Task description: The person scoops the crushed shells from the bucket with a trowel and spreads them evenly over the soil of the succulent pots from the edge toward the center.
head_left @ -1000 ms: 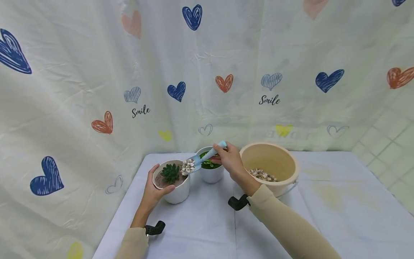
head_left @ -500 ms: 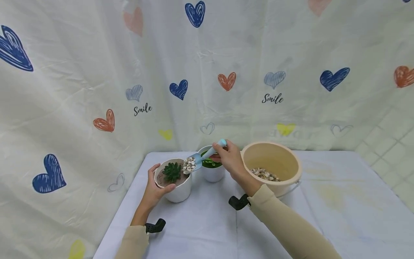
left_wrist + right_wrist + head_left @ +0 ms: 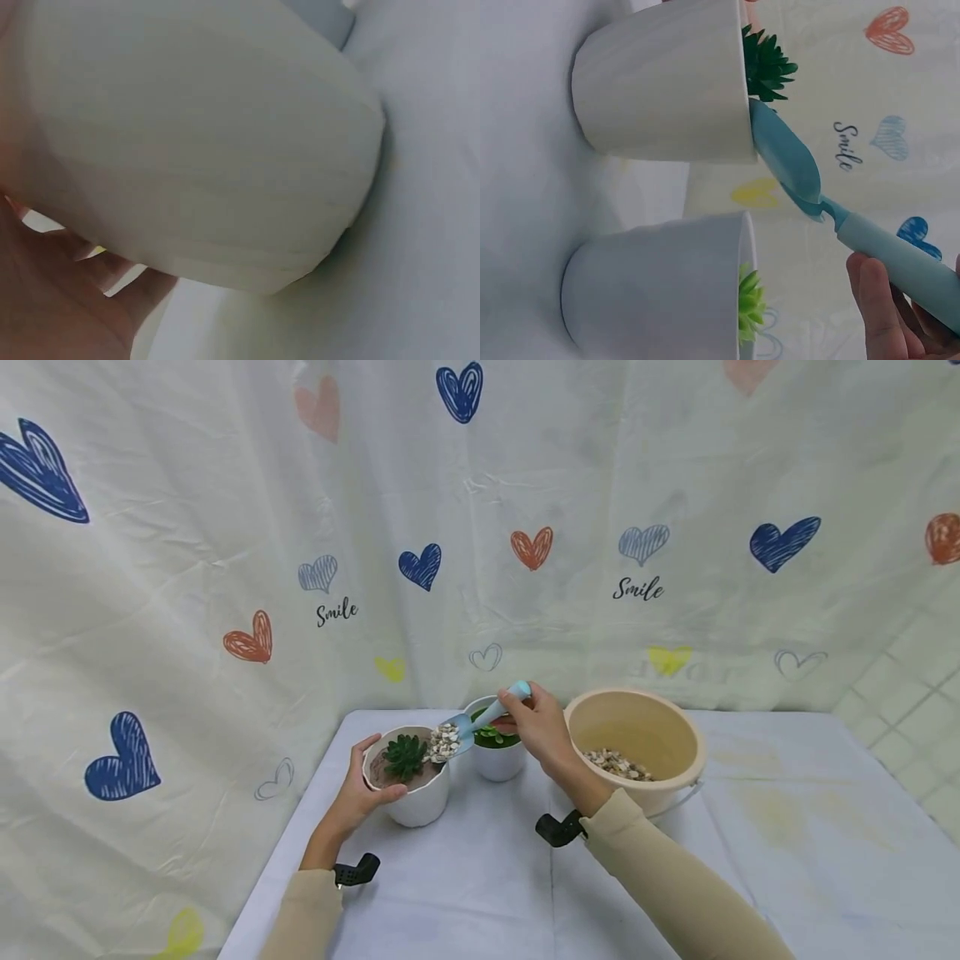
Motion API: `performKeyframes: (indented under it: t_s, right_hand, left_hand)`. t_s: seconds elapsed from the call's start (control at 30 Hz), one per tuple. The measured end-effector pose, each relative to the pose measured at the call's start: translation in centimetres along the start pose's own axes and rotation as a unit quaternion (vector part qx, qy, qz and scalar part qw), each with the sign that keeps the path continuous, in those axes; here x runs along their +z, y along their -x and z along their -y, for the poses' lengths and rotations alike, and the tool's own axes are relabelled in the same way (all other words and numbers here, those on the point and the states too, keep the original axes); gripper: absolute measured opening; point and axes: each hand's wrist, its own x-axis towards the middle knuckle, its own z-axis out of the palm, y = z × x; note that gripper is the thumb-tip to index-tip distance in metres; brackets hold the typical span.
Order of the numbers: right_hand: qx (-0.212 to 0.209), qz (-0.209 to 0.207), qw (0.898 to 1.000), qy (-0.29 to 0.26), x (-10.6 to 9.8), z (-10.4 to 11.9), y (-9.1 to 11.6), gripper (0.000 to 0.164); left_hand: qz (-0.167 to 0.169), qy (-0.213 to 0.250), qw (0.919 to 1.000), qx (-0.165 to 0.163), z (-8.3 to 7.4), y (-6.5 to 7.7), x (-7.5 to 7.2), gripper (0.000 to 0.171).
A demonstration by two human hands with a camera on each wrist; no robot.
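My left hand (image 3: 360, 789) grips the white flowerpot (image 3: 417, 806) from its left side, thumb on the near rim. A dark green succulent (image 3: 405, 757) stands in brownish fill inside this pot. My right hand (image 3: 543, 727) holds a light blue trowel (image 3: 491, 714) by its handle. Small whitish pebbles (image 3: 444, 741) lie on the trowel's blade, which reaches over the pot's right rim beside the succulent. In the right wrist view, the blade (image 3: 787, 154) slants down to the rim, touching or very near it. The left wrist view is mostly filled by the pot's side (image 3: 202, 150).
A second white pot (image 3: 498, 764) with a bright green plant (image 3: 495, 737) stands behind the trowel. To its right is a beige bucket (image 3: 678, 739) with pebbles (image 3: 618, 765) at its bottom. A white cloth covers the table (image 3: 480, 893); a heart-patterned curtain (image 3: 570, 468) hangs behind.
The head view has shifted slightly, so the scene sits a little further right. The pebble-laden blade is slightly closer to the succulent; both hands keep their hold.
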Motion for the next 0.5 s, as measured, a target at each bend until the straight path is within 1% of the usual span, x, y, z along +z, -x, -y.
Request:
performKeyframes:
  t_s: [0.1,0.17,0.3,0.5]
  right_hand:
    - [-0.009,-0.002,1.000,0.004,-0.04,0.12,0.10,0.025]
    - [-0.015,-0.001,1.000,0.004,-0.04,0.15,0.13,0.025]
    - [-0.018,0.005,1.000,0.004,-0.03,0.09,0.17,0.027]
    - [-0.022,0.001,1.000,0.000,-0.17,0.11,0.10,0.026]
  left_hand:
    - [0.018,-0.011,0.9997,-0.011,-0.10,0.01,-0.26,0.108]
    - [0.025,-0.008,0.9996,-0.013,-0.17,0.05,-0.37,0.109]
    - [0.032,0.004,0.9995,-0.007,-0.17,0.05,-0.53,0.109]
    - [0.040,0.013,0.9991,-0.003,0.11,-0.21,-0.71,0.107]
